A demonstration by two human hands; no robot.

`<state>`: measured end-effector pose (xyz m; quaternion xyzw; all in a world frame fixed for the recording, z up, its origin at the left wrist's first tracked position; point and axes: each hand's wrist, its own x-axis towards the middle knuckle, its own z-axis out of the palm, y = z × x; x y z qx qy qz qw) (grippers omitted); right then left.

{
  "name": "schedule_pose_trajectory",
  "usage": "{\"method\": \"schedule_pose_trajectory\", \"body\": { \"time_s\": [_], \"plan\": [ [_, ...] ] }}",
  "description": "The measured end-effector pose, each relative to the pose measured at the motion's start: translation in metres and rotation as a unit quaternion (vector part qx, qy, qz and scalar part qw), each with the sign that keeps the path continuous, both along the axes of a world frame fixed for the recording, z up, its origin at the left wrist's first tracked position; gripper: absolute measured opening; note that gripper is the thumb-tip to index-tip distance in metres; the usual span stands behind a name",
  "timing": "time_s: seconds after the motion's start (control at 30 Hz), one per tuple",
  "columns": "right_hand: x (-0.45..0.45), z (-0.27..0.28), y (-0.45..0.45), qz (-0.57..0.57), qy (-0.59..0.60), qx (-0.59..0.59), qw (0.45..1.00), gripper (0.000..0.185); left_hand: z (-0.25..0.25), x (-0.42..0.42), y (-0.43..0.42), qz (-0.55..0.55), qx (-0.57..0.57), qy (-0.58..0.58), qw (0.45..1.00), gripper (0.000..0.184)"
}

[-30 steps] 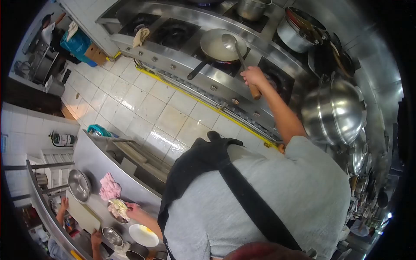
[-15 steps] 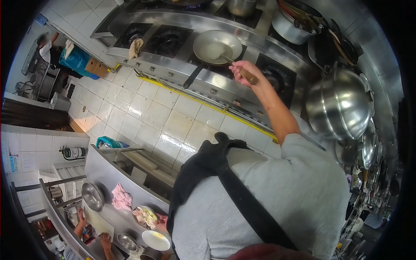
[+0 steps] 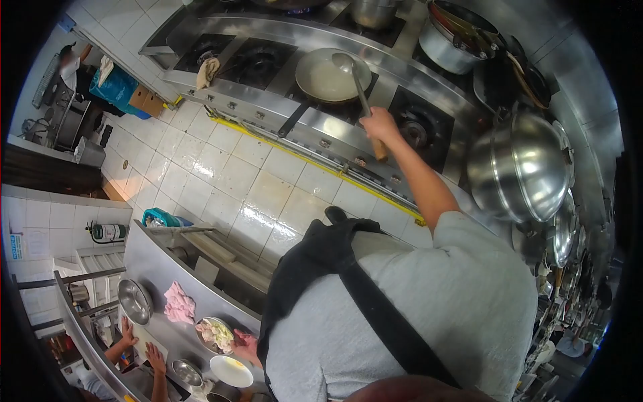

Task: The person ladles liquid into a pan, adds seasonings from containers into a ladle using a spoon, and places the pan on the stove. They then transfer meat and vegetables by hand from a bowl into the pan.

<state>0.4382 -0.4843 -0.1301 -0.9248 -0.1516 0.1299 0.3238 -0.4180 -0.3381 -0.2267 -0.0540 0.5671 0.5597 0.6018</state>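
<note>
My right hand (image 3: 380, 125) is closed round the wooden-ended handle of a long metal ladle (image 3: 364, 100). The ladle's head rests over a pan (image 3: 321, 82) of pale liquid on the stove. At the lower left, my left hand (image 3: 246, 348) is at the rim of a metal bowl (image 3: 225, 350) of pale and greenish food pieces, its fingers closed on the edge. A white plate (image 3: 231, 371) with a yellow smear lies just below this hand.
Large metal bowls (image 3: 519, 164) stand right of my right arm. A pink cloth (image 3: 179, 303) and an empty metal bowl (image 3: 135, 301) lie on the counter. A co-worker's two hands (image 3: 156, 358) are over a cutting board. Another person stands at the far upper left.
The ladle's head dipped into the pan's middle, then rose to its upper side. My left hand has drawn back from over the food to the bowl's edge. The co-worker's hands have shifted on the board.
</note>
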Motion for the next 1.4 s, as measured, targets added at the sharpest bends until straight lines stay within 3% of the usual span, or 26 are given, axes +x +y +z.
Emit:
{"method": "schedule_pose_trajectory", "body": {
  "time_s": [0.03, 0.07, 0.13, 0.17, 0.23, 0.3, 0.4, 0.43, 0.5, 0.53, 0.67, 0.73, 0.77, 0.87, 0.9, 0.93, 0.97, 1.03, 1.07, 1.1, 1.17, 1.2, 1.23, 1.27, 1.3, 1.4],
  "plan": [
    [0.002, -0.002, 0.005, -0.003, -0.002, 0.002, 1.000, 0.027, 0.001, -0.001, 0.001, -0.009, 0.000, -0.007, 1.000, 0.049],
    [0.005, -0.002, 0.009, -0.019, 0.157, 0.129, 0.979, 0.024, 0.000, -0.005, 0.000, -0.013, 0.002, -0.008, 1.000, 0.049],
    [0.017, 0.002, 0.005, -0.029, 0.434, 0.310, 0.845, 0.018, -0.011, -0.022, 0.001, -0.128, 0.039, -0.074, 0.988, 0.042],
    [0.020, 0.010, 0.003, -0.032, 0.433, 0.311, 0.846, 0.018, -0.009, -0.016, 0.003, -0.131, 0.038, -0.074, 0.988, 0.042],
    [0.020, 0.032, 0.003, -0.144, 0.611, 0.466, 0.623, 0.016, -0.007, 0.001, 0.004, 0.037, -0.009, 0.021, 0.999, 0.033],
    [0.016, 0.040, 0.001, -0.141, 0.600, 0.461, 0.638, 0.018, -0.012, -0.004, 0.003, 0.011, 0.012, -0.007, 1.000, 0.031],
    [-0.005, 0.058, -0.001, -0.061, 0.428, 0.323, 0.842, 0.018, -0.016, -0.011, 0.003, -0.055, 0.039, -0.019, 0.998, 0.030],
    [-0.004, 0.055, -0.003, -0.062, 0.427, 0.322, 0.843, 0.018, -0.014, -0.013, 0.001, -0.095, 0.046, -0.003, 0.994, 0.030],
    [-0.002, 0.041, -0.006, 0.042, 0.199, 0.129, 0.970, 0.021, 0.013, 0.016, -0.004, -0.039, 0.030, 0.022, 0.999, 0.028],
    [0.000, 0.038, -0.010, 0.040, 0.182, 0.107, 0.977, 0.026, 0.025, 0.033, -0.005, 0.016, 0.015, 0.048, 0.999, 0.027],
    [-0.010, 0.059, -0.018, 0.033, 0.073, 0.022, 0.997, 0.027, 0.002, 0.013, -0.003, 0.022, 0.041, -0.006, 0.999, 0.028],
    [-0.003, 0.032, -0.015, 0.035, -0.141, -0.036, 0.989, 0.028, 0.015, 0.029, -0.005, 0.056, 0.025, 0.012, 0.998, 0.031],
    [0.003, 0.016, -0.012, 0.035, -0.140, -0.035, 0.989, 0.028, 0.014, 0.028, -0.005, 0.056, 0.026, 0.012, 0.998, 0.031],
    [0.012, -0.004, 0.001, 0.004, -0.062, -0.023, 0.998, 0.022, 0.009, 0.024, -0.003, 0.054, 0.027, -0.003, 0.998, 0.033],
    [0.009, -0.001, 0.006, -0.038, 0.113, 0.112, 0.986, 0.021, 0.010, 0.024, -0.003, 0.040, 0.035, 0.002, 0.999, 0.033],
    [0.009, 0.003, 0.011, -0.077, 0.283, 0.242, 0.925, 0.020, 0.010, 0.025, -0.003, 0.025, 0.042, 0.006, 0.999, 0.034],
    [0.016, 0.003, 0.011, -0.075, 0.279, 0.246, 0.925, 0.020, 0.015, 0.031, -0.001, 0.025, 0.046, 0.002, 0.999, 0.034],
    [0.029, 0.003, 0.005, -0.093, 0.517, 0.421, 0.740, 0.022, 0.023, 0.046, 0.002, 0.080, 0.018, 0.030, 0.996, 0.035],
    [0.031, 0.005, 0.006, -0.095, 0.526, 0.415, 0.737, 0.023, 0.018, 0.041, 0.002, 0.079, 0.020, 0.026, 0.996, 0.035],
    [0.025, 0.013, 0.007, -0.092, 0.522, 0.418, 0.738, 0.023, 0.015, 0.033, -0.001, 0.039, 0.023, 0.032, 0.998, 0.036],
    [0.006, 0.024, 0.009, -0.042, 0.309, 0.260, 0.914, 0.028, 0.010, 0.027, -0.002, -0.003, 0.030, 0.033, 0.999, 0.038],
    [0.005, 0.026, 0.007, 0.009, 0.218, 0.157, 0.963, 0.032, 0.028, 0.033, -0.011, -0.050, 0.029, 0.012, 0.998, 0.039],
    [0.002, 0.034, 0.003, 0.010, 0.214, 0.160, 0.964, 0.032, 0.037, 0.037, -0.015, -0.098, 0.028, -0.008, 0.995, 0.040],
    [-0.004, 0.049, -0.001, 0.010, 0.161, 0.120, 0.980, 0.030, 0.017, 0.034, -0.006, 0.000, 0.013, 0.007, 1.000, 0.035],
    [-0.010, 0.063, -0.007, 0.009, 0.108, 0.079, 0.991, 0.028, 0.018, 0.032, -0.005, -0.001, 0.015, 0.004, 1.000, 0.035],
    [-0.023, 0.108, -0.022, 0.014, 0.099, 0.121, 0.988, 0.028, 0.068, 0.066, -0.014, -0.079, -0.004, 0.012, 0.997, 0.038]
  ]
}}
